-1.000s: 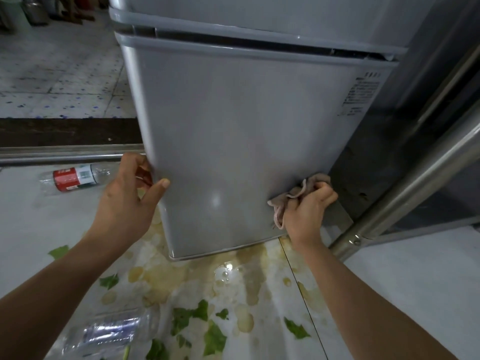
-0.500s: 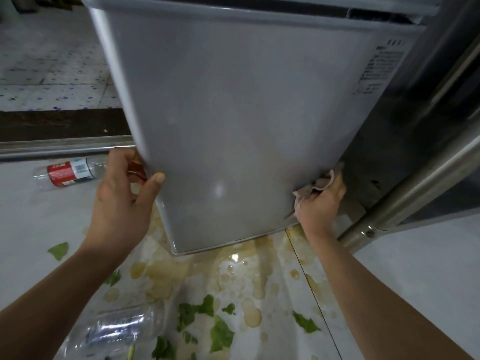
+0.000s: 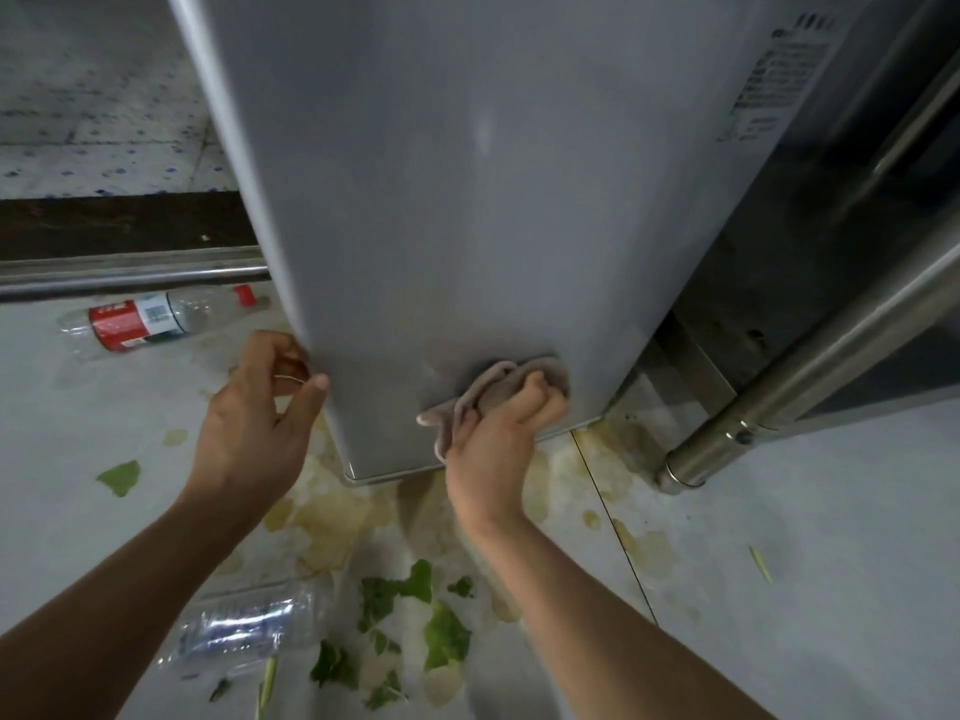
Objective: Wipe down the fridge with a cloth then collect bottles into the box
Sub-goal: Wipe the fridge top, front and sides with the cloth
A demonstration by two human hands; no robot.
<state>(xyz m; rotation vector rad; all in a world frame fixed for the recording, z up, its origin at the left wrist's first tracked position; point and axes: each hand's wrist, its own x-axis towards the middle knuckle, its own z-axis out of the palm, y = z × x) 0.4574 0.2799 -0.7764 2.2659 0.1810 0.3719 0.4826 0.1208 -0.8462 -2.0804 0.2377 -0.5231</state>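
Head view: two bottles (image 3: 161, 322) (image 3: 244, 631) (floor), right hand (image 3: 493, 439) clutching one cloth (image 3: 498, 387), left hand (image 3: 254, 423) gripping fridge (image 3: 467, 200).

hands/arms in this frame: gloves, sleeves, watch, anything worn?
Nothing worn that shows. The left hand and right hand are bare, no gloves. Both forearms are bare right to the bottom edge of the frame, so no sleeve or cuff is in view. No watch or wristband. No ring shows on the visible fingers, though some are hidden.
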